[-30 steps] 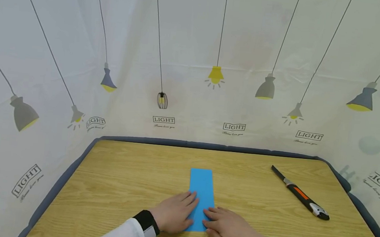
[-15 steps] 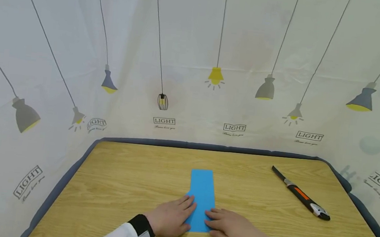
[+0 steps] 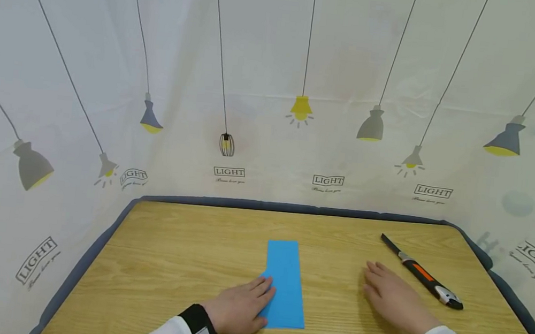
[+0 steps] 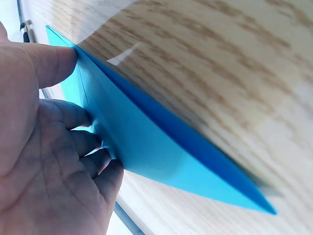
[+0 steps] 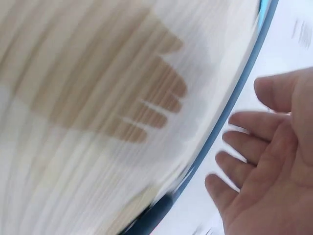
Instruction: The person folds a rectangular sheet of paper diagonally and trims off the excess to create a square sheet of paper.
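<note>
A strip of folded blue paper (image 3: 284, 289) lies on the wooden table, its long side pointing away from me. My left hand (image 3: 240, 305) rests on its lower left edge with fingers stretched out. In the left wrist view the folded paper (image 4: 146, 147) stands a little apart between its layers, and the fingertips touch its edge. Over the table to the right, my right hand (image 3: 395, 297) hovers with nothing in it, its fingers extended in the right wrist view. Just beyond it lies a utility knife (image 3: 423, 276) with a black and orange handle and a dark blade.
The wooden table (image 3: 192, 246) is bordered by a dark blue edge (image 3: 264, 205). Behind and at both sides hangs a white curtain (image 3: 269, 43) printed with lamps. A black band (image 3: 199, 324) circles the left wrist.
My right hand has left the paper and moved right towards the utility knife. The left hand stays on the paper, whose lower right corner now shows fully.
</note>
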The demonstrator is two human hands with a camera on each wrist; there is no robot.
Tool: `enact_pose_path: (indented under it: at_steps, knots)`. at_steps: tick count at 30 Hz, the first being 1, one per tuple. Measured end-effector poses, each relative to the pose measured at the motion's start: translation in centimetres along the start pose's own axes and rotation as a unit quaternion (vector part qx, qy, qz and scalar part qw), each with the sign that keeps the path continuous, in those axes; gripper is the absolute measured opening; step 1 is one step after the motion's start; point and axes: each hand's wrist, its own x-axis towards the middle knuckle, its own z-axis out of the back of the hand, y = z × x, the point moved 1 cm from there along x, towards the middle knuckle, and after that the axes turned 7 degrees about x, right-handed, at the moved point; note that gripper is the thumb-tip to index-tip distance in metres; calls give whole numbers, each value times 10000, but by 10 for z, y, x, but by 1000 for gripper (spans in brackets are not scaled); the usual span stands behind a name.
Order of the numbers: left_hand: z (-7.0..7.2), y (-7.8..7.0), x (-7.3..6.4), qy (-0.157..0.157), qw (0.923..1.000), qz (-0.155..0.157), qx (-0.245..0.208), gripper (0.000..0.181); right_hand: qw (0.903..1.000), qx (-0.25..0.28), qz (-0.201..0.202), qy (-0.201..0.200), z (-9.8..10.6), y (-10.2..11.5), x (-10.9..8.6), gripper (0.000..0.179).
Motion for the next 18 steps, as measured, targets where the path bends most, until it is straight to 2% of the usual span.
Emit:
enact_pose_path:
  at_steps: [4, 8, 14, 18]
  knots:
    - [-1, 0, 1, -27, 10000, -26, 8, 63, 9978, -213, -626, -98, 15, -38, -6, 60]
    - [-2, 1, 0, -30, 10000, -15, 18, 63, 9921, -383, -1197, -11, 25, -64, -11, 66]
    - [-2, 1, 0, 6, 10000, -16, 7, 63, 9824, -477, -1804, -117, 33, -81, -12, 68]
    - [-1, 1, -1, -11, 10000, -51, -6, 63, 9758, -447, -2140, 4, 35, -84, -10, 71]
